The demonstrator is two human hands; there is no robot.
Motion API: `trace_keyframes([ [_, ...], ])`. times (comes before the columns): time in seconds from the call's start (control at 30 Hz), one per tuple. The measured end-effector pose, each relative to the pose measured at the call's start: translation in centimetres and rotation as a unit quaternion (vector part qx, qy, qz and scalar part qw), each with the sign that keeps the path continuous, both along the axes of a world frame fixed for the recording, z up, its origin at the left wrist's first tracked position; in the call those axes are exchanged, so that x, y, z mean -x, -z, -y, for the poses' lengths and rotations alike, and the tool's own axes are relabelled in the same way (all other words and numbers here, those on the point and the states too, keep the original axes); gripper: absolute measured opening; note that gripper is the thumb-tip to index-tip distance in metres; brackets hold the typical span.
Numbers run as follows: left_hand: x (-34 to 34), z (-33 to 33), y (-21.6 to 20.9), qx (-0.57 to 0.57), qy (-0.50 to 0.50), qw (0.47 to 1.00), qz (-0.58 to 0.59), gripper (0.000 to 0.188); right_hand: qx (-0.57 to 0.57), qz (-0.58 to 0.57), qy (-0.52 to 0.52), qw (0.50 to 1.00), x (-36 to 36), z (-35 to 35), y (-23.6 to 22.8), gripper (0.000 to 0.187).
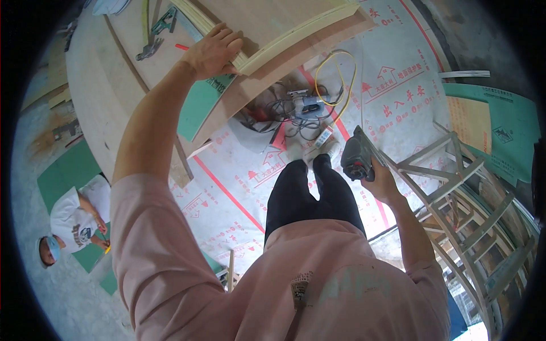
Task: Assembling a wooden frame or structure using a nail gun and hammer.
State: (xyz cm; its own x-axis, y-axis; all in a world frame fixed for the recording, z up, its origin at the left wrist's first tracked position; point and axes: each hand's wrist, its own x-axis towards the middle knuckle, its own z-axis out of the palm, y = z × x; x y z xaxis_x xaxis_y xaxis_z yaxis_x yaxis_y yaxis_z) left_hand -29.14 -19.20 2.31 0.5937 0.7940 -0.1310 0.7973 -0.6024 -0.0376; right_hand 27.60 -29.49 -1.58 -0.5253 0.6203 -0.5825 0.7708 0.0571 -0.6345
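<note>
A pale wooden frame [296, 42] on a brown panel [273, 20] is gripped at its corner by the left hand [213, 51], fingers curled over, apparently for steadiness; a dark power tool [357, 154] is clasped low in the right hand [382, 182], seemingly for clearance; beyond, yellow cable [355, 68] is looped.

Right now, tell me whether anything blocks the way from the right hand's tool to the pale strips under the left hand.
Nothing visible stands between the power tool and the strips; the yellow hose and dark cables appear to lie low, near the floor.
</note>
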Motion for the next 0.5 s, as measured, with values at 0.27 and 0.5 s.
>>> trace_keyframes([
  [0.27, 0.5, 0.6, 0.2, -0.022, 0.005, 0.999, 0.03, 0.061, -0.066, 0.077, 0.06, 0.993, 1.4, 2.5, -1.3, 0.076],
  [0.5, -0.2, 0.0, 0.5, -0.036, 0.015, 0.998, 0.048, 0.066, -0.076, 0.139, 0.165, 0.974, 6.9, 5.2, -3.5, 0.05],
])
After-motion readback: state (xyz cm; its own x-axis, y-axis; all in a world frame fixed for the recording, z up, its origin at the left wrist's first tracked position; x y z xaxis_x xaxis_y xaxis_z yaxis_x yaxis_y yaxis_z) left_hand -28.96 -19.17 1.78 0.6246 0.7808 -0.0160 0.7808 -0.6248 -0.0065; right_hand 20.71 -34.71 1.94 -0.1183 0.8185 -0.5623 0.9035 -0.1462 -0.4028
